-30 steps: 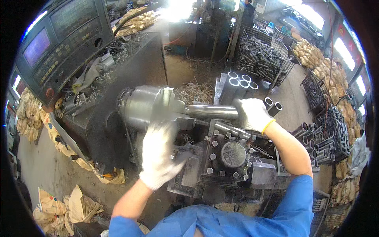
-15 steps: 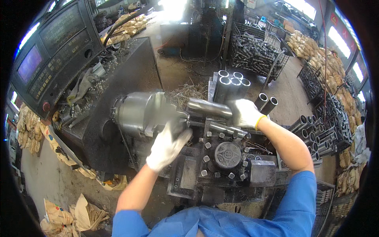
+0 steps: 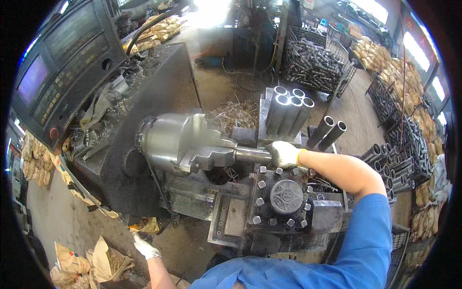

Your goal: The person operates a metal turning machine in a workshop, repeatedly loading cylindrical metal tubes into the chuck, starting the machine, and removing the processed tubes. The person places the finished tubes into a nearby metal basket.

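My right hand (image 3: 285,155), in a white glove, is closed around the outer end of a shiny metal tube (image 3: 253,154). The tube's other end sits at the stepped jaws (image 3: 214,154) of the lathe chuck (image 3: 166,139); how tightly they hold it cannot be seen. My left hand (image 3: 146,245), also gloved, is low at the left, away from the chuck, near a crumpled piece of brown paper (image 3: 146,225). Its fingers look stretched out, their tips dark, and I see nothing held. Just nearer than the tube stands the bolt-studded tool post (image 3: 286,196).
Several upright tubes (image 3: 288,113) stand on a block behind the tube, with two more (image 3: 328,131) beside them. A control panel (image 3: 60,72) rises at the left. More tubes (image 3: 385,166) are at the right. Metal shavings (image 3: 236,114) lie behind the chuck.
My right hand has lowered the tube and brought it to the chuck jaws. My left hand has left the chuck and dropped down to the left. The view has shifted slightly.
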### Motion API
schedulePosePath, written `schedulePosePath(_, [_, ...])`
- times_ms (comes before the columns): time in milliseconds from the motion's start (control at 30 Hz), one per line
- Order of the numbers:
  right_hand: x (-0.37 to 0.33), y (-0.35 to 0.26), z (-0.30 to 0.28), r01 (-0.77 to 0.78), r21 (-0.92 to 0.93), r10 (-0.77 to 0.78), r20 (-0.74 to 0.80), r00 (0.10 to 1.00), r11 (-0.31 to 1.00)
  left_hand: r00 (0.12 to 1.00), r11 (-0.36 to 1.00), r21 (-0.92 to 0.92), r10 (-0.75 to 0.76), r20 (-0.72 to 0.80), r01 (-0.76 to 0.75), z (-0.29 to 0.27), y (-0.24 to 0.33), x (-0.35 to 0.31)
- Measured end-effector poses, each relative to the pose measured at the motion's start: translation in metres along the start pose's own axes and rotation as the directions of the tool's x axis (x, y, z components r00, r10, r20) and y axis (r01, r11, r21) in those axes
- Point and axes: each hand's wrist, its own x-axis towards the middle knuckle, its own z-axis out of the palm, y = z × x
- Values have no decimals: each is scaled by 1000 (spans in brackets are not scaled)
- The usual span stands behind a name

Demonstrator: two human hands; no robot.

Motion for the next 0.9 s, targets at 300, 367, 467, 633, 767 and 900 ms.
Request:
schedulePosePath(300, [37, -29, -29, -147, -18, 145, 304, 942, 989, 913, 866, -317, -313, 260, 387, -19, 25, 65])
schedulePosePath(367, [62, -51, -25, 2, 30, -7, 166, 986, 1000, 879, 840, -283, -393, 272, 463, 3, 59, 39])
schedulePosePath(467, [92, -53, -30, -46, 286, -13, 202, 979, 957, 816, 824, -184, -449, 363, 536, -16, 58, 67])
schedulePosePath(633, [44, -30, -57, -11, 148, -8, 130, 991, 989, 859, 877, -162, -380, 343, 453, -29, 37, 81])
schedulePosePath(767, [-32, 74, 21, -107, -487, 204, 152, 967, 867, 942, 975, -154, -107, 318, 162, 1, 16, 69])
schedulePosePath(900, [-60, 26, -14, -378, -432, 383, -78, 920, 819, 836, 623, 636, 545, 65, -456, -41, 40, 62])
